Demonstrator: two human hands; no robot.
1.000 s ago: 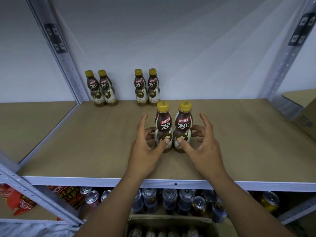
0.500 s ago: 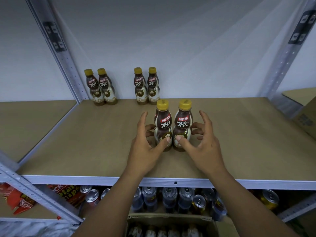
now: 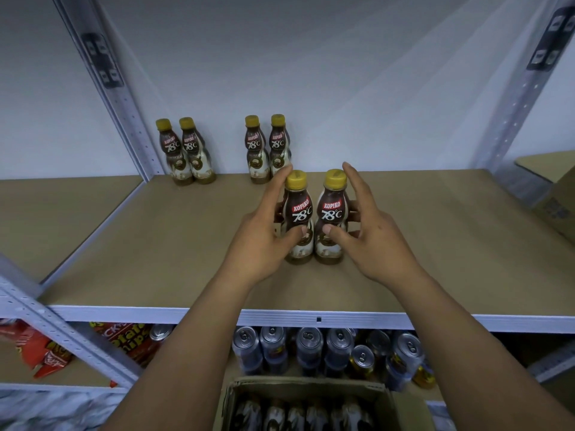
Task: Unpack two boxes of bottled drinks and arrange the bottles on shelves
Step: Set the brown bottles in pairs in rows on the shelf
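Third pair of bottles held mid-shelf, both grips now drawn in tighter.

Since a second ago the left grip and right grip have reached further round the left bottle and right bottle. Each thumb presses a label front, fingers wrap the outer side and the forefinger points up past the cap. The bottles stand upright, touching, midway back on the shelf, so the slide toward the two back pairs by the wall looks unfinished. The open box below holds a row of further bottles, blurred; cans fill the lower shelf.
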